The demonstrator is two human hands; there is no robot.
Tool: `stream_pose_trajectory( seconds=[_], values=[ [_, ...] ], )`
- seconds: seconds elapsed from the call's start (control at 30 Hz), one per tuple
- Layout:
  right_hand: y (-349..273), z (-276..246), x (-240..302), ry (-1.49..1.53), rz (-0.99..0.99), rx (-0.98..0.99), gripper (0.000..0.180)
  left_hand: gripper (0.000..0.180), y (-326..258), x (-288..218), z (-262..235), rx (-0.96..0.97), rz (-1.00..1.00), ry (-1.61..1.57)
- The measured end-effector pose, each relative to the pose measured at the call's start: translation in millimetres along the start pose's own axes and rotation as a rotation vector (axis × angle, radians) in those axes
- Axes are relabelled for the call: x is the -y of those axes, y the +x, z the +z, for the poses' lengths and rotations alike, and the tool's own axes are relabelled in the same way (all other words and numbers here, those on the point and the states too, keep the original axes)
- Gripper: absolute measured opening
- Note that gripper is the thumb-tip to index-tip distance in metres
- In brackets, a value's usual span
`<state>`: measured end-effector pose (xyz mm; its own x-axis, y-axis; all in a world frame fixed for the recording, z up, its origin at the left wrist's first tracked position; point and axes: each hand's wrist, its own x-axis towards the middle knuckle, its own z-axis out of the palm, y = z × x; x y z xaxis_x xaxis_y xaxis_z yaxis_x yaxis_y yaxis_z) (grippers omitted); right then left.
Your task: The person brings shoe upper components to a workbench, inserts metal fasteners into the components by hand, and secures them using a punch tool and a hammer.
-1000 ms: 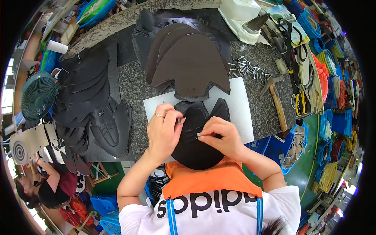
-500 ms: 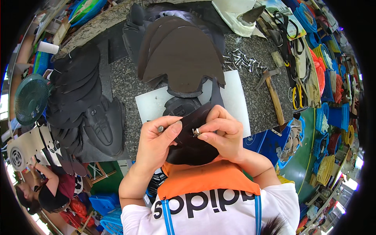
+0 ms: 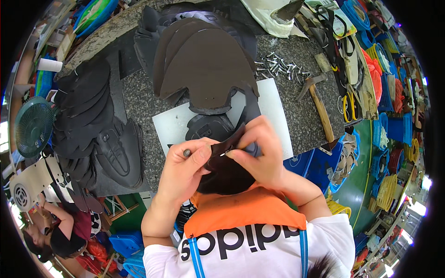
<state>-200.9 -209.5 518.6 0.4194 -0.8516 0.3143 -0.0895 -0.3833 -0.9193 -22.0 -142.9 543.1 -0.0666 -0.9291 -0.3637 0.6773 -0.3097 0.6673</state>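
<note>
A dark, flexible cut piece (image 3: 227, 178), like a shoe upper part, is held up in front of me. My left hand (image 3: 183, 167) grips its left edge between thumb and fingers. The rounded end of a short metal rod (image 3: 187, 152) also sticks out of that hand. My right hand (image 3: 262, 150) is closed at the piece's upper right, where thumb and forefinger pinch a tiny shiny metal fitting (image 3: 223, 154) against the dark surface. The fitting's exact kind is mostly hidden by the fingertips. Beyond the hands, a stack of dark cut pieces (image 3: 208, 60) lies over a white sheet (image 3: 276, 111).
Loose shiny metal fittings (image 3: 282, 67) lie on the speckled stone tabletop (image 3: 303, 134), near a wooden-handled hammer (image 3: 320, 106) and yellow-handled scissors (image 3: 350, 109). More dark pieces (image 3: 90, 97) fan out at left, beside a green fan (image 3: 34, 125). Another person (image 3: 69, 231) sits at lower left.
My right hand has tilted over the metal fitting, which now shows less and sits close against the dark piece. The piece's upper edge is folded up more. My left hand keeps its grip.
</note>
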Motion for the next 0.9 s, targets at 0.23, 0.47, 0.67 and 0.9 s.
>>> stream_pose_trajectory(
  seconds=[0.23,0.47,0.67,0.9],
  values=[
    [25,-21,1,-0.163,0.013,0.031,0.040,0.022,17,-6,-1,-0.025,-0.192,-0.044],
    [30,-36,-5,0.007,0.160,0.336,0.018,0.016,26,-12,0,0.014,-0.244,0.092],
    [35,-44,-12,-0.214,0.030,0.098,0.025,0.014,22,-33,16,-0.029,0.016,0.671],
    [48,-153,-89,-1.265,0.078,-0.095,0.024,0.031,25,-82,38,-0.024,1.137,1.423]
  ],
)
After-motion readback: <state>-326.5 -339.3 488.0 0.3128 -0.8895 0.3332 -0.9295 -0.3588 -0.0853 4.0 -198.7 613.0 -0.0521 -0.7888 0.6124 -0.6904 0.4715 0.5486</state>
